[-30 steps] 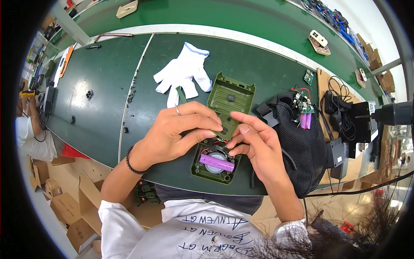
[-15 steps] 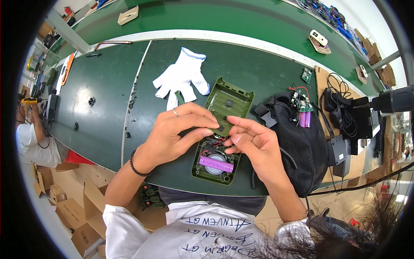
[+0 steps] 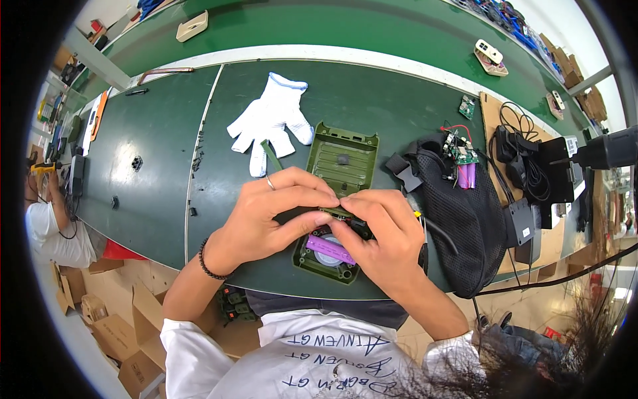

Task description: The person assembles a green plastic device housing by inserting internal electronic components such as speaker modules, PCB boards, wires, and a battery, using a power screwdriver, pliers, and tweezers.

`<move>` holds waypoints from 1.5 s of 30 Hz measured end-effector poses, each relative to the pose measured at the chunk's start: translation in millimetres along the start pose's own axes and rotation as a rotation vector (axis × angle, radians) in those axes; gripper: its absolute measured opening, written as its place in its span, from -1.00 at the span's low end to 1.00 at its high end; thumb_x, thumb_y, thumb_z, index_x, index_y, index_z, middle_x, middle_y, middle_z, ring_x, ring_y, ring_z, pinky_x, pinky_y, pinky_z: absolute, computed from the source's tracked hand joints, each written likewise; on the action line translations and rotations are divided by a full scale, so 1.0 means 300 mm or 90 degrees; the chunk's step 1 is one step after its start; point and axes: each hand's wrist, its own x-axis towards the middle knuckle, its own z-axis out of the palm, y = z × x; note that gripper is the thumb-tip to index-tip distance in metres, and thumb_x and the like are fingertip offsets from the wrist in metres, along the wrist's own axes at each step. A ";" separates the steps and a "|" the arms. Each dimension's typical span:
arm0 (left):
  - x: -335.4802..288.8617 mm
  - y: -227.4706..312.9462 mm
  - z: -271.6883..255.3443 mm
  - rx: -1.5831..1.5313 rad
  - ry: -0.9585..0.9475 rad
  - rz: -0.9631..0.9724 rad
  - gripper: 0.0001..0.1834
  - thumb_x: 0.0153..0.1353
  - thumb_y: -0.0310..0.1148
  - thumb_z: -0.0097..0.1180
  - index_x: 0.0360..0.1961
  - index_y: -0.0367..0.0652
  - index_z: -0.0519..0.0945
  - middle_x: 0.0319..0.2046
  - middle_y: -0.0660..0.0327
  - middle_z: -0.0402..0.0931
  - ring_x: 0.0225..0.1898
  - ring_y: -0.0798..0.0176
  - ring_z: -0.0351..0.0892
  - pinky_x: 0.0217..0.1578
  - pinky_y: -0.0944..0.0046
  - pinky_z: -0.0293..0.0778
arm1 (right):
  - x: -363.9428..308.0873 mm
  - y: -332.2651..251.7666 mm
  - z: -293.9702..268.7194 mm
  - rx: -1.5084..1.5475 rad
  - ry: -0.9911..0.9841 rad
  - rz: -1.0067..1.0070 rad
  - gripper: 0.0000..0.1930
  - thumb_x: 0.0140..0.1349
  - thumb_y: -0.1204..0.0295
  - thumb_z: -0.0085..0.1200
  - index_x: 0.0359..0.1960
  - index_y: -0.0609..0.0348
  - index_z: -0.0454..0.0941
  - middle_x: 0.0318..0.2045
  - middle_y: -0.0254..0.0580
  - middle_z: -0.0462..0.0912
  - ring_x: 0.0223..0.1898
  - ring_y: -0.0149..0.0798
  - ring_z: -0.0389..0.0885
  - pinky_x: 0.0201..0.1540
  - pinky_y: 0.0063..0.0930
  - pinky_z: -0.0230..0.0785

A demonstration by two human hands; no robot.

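My left hand and my right hand meet fingertip to fingertip, both closed in a pinch. A green plastic edge shows between them, seemingly the near end of the green shell half, whose ribbed inside faces up. What the right fingertips grip is mostly hidden. Just below lies the other green shell half, holding a purple cylindrical battery cell across a round speaker-like disc. A narrow green strip sticks out beyond my left hand.
A white knit glove lies beyond my left hand. To the right sit a black mesh bag, a circuit board with wires, and black adapters. Dark small parts line the table seam. A person works at far left.
My right hand has moved left and closed in against the left fingertips. The near shell half is more covered by my right hand. The whole view has shifted slightly.
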 end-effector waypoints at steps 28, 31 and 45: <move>-0.008 -0.028 0.003 0.143 -0.015 0.141 -0.58 -0.02 -0.57 0.44 -0.06 -0.09 0.78 -0.04 0.24 0.70 -0.04 0.12 0.70 -0.05 0.14 0.60 | -0.004 -0.006 -0.029 0.069 -0.024 0.078 -0.67 -0.06 0.61 0.52 -0.21 0.28 0.73 -0.18 -0.04 0.76 -0.19 -0.19 0.79 -0.13 -0.42 0.64; -0.011 -0.022 0.011 0.175 0.008 0.158 -0.59 -0.04 -0.56 0.45 -0.08 -0.10 0.78 -0.07 0.24 0.71 -0.08 0.14 0.72 -0.08 0.15 0.61 | -0.002 0.005 -0.029 0.074 -0.021 0.071 -0.67 -0.04 0.58 0.51 -0.19 0.25 0.74 -0.17 -0.06 0.78 -0.18 -0.19 0.80 -0.16 -0.43 0.65; -0.010 -0.010 0.006 0.151 0.015 0.131 -0.59 -0.02 -0.58 0.46 -0.07 -0.15 0.75 -0.10 0.17 0.70 -0.12 0.11 0.71 -0.14 0.19 0.61 | -0.017 0.014 -0.017 0.219 0.004 0.140 -0.68 0.00 0.58 0.50 -0.19 0.30 0.69 -0.17 0.02 0.80 -0.14 -0.16 0.82 -0.06 -0.40 0.64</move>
